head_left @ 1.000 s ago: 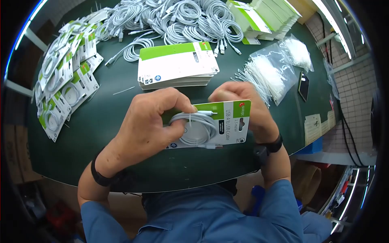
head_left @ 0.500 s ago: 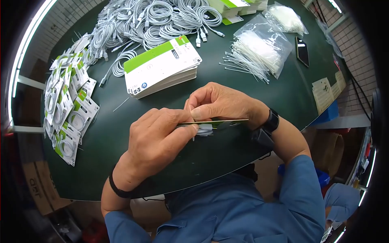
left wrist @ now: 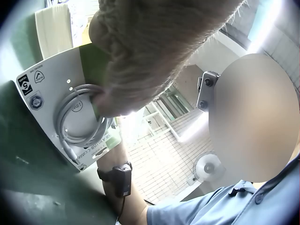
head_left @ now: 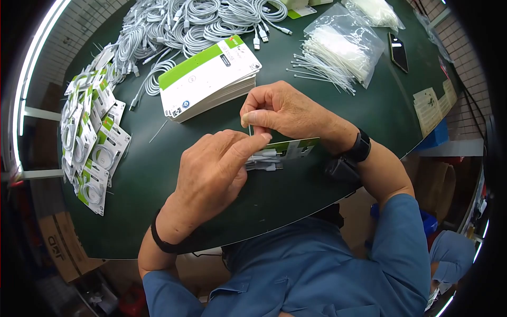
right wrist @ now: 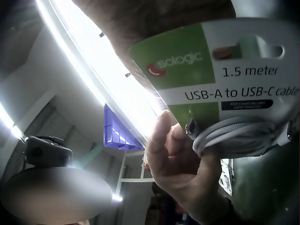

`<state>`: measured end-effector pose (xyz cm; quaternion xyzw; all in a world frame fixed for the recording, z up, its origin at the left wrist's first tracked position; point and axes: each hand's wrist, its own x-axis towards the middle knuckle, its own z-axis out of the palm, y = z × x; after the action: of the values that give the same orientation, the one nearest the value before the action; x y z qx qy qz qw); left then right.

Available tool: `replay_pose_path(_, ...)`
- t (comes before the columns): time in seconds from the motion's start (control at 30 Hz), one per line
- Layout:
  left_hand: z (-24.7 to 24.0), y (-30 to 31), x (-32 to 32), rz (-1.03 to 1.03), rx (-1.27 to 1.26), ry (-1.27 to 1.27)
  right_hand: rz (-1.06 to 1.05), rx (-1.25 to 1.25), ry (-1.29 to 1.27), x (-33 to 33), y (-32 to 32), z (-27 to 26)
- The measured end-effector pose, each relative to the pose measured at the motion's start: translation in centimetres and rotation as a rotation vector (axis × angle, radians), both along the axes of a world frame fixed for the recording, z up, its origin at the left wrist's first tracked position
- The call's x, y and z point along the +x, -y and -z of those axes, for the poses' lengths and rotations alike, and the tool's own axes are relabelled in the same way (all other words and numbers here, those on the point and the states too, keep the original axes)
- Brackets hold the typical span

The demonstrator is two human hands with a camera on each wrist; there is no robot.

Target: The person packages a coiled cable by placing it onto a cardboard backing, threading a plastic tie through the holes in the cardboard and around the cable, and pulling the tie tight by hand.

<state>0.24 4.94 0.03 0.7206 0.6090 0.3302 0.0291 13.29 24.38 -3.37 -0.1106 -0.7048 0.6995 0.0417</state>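
Note:
My left hand (head_left: pixel 208 169) grips a green and white packaging card (head_left: pixel 292 150) with a coiled grey USB cable (head_left: pixel 262 161) on its front. The card is tilted steeply, its printed face toward my body. Just beyond its top edge, my right hand (head_left: pixel 288 112) pinches the thin white tail of a cable tie (head_left: pixel 250 129) between thumb and fingers. In the left wrist view the coil (left wrist: pixel 60 117) lies flat against the card (left wrist: pixel 47 91). The right wrist view shows the card's hanging slot and its "USB-A to USB-C cable" print (right wrist: pixel 241 93).
A stack of blank-fronted cards (head_left: pixel 208 74) stands beyond my hands. Loose coiled cables (head_left: pixel 195 24) pile up at the back. Finished-looking cable cards (head_left: pixel 97 142) overlap at the left. Bagged cable ties (head_left: pixel 338 55) and a phone (head_left: pixel 398 53) lie at the right.
The card went from facing up to nearly edge-on, then tilted back slightly. My right hand moved from behind the card's right end to its top edge and lifted away, pinching the tie tail.

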Motion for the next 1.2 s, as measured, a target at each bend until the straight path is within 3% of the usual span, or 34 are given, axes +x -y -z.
replay_pose_path(0.17,-0.2,0.2,-0.1,0.01,-0.027,-0.005,0.018,-0.023,0.022,-0.2,0.1,-0.1)
replay_pose_path(0.43,-0.9,0.7,0.2,-0.002,-0.193,0.266,0.019,0.001,0.015,0.0,0.6,-0.3)
replay_pose_path(0.67,-0.5,0.4,0.9,-0.04,-0.039,0.085,0.06,-0.022,0.022,-0.2,0.4,0.2)
replay_pose_path(0.83,-0.2,0.5,-0.2,-0.091,0.011,0.108,-0.021,-0.1,0.123,0.2,-0.9,-0.9)
replay_pose_path(0.93,-1.3,0.3,-1.9,-0.225,0.054,0.355,0.364,-0.25,-0.166,0.7,-2.0,-1.1)
replay_pose_path(0.97,-1.3,0.2,-2.3,-0.239,0.075,0.346,0.343,-0.237,-0.176,0.8,-2.4,-1.1)
replay_pose_path(1.07,-0.6,-0.3,-3.5,-0.325,0.072,0.901,0.41,-0.202,-0.442,1.6,-2.7,-1.3)
replay_pose_path(1.1,-0.3,-0.4,-3.8,-0.327,0.085,0.892,0.401,-0.197,-0.453,1.3,-1.9,-1.3)
replay_pose_path(1.2,0.5,-0.6,-3.9,-0.273,0.008,1.038,0.533,0.23,-0.492,0.1,1.5,-1.0)
